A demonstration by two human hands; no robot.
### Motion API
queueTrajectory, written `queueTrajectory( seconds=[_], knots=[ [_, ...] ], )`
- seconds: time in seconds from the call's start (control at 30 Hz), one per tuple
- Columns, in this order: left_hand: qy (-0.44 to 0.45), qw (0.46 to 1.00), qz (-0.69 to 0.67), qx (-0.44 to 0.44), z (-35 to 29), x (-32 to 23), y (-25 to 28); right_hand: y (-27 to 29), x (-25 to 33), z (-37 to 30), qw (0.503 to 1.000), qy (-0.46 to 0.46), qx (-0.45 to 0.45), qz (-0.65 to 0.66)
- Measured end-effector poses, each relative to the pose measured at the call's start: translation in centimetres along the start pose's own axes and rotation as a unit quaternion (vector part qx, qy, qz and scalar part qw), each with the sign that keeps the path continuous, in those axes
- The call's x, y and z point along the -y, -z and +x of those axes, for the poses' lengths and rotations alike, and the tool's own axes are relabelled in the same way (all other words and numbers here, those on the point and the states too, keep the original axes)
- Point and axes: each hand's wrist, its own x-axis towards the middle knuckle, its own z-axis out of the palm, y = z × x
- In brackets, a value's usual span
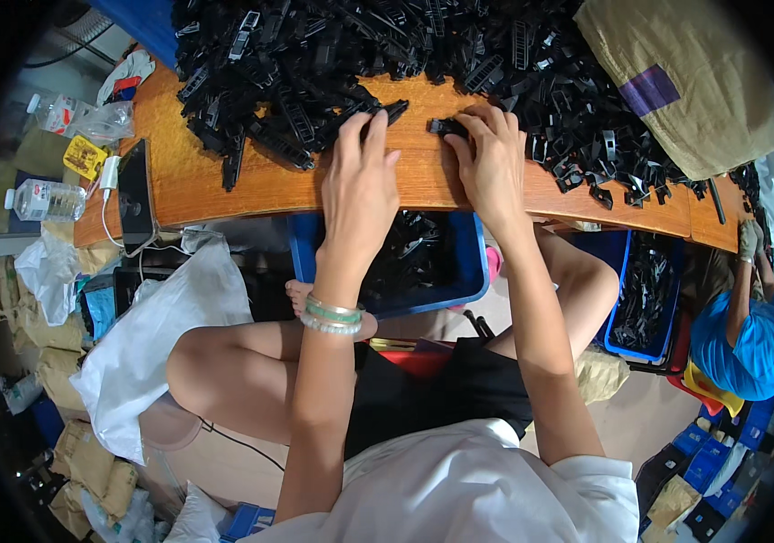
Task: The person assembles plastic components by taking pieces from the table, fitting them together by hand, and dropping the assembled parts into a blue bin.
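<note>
A large heap of black plastic parts (314, 54) covers the far side of a wooden table (423, 172). At its near edge, my left hand (360, 176) reaches in, fingers bent down and thumb apart from them. A long black plastic piece (394, 111) lies by those fingertips; whether they touch it is hard to make out. To the right, my right hand (493, 158) has its thumb and fingers closed on a small black plastic part (447, 128) at the table surface. The fingertips' undersides are hidden.
Below the table edge, a blue bin (475, 281) holds black parts; another blue bin (617, 335) stands at right. A brown sack (694, 90) lies far right. Bottles (50, 201) and a phone-like dark slab (135, 195) are left. A person in blue (749, 339) works at right.
</note>
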Motion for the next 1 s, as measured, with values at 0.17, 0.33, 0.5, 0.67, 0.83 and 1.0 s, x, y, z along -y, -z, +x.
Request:
queueTrajectory(
  seconds=[0.17, 0.33, 0.5, 0.67, 0.83, 1.0],
  knots=[
    [0.004, 0.999, 0.039, 0.027, 0.4, -1.0, -0.1, 0.2, 1.8, -1.3, 0.965, -0.124, -0.04, 0.23],
    [0.029, 0.997, -0.061, 0.046, -1.7, -2.0, 1.0, 0.6, 0.2, -1.4, 0.916, -0.221, -0.047, 0.333],
    [0.088, 0.963, -0.248, 0.055, -1.8, 0.0, 1.6, 2.8, 0.3, -1.3, 0.818, -0.264, 0.083, 0.504],
    [0.048, 0.975, -0.204, 0.077, -1.0, 1.0, 2.0, 3.2, 0.0, -1.0, 0.834, -0.221, 0.231, 0.449],
    [0.044, 0.979, -0.188, 0.07, -1.2, 1.0, 2.0, 3.3, -1.2, -0.6, 0.874, -0.147, 0.231, 0.402],
    [0.041, 0.978, -0.191, 0.072, -1.1, 1.2, 1.6, 3.0, -0.7, 0.1, 0.882, -0.196, 0.185, 0.385]
  ],
)
